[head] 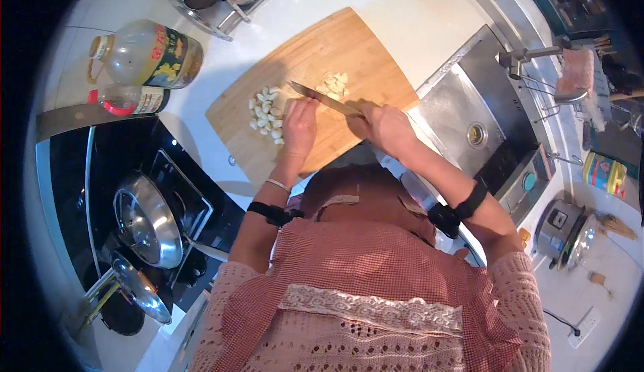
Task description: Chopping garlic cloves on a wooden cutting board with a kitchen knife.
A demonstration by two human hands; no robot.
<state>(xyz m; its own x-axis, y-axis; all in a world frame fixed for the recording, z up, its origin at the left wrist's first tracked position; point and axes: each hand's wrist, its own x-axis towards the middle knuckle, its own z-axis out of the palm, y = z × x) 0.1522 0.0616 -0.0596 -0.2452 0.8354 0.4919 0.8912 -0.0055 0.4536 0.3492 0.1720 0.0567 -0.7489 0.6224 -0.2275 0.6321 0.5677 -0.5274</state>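
Note:
On a wooden cutting board (372, 50) lie a cluster of whole peeled garlic cloves (262, 113) at the left and a small pile of garlic slices (334, 85) nearer the middle. My right hand (387, 125) grips the handle of a kitchen knife (327, 101), whose blade points up and left across the board, just below the slices. My left hand (301, 123) is beside the blade, fingertips bent down against its near side, right of the whole cloves. Whatever lies beneath those fingertips is hidden.
A steel sink (465, 105) adjoins the board at the right. At the left are an oil bottle (151, 55), a red-capped bottle (133, 99) and a black cooktop (115, 145) with a steel pan (151, 221). A rice cooker (561, 231) stands far right.

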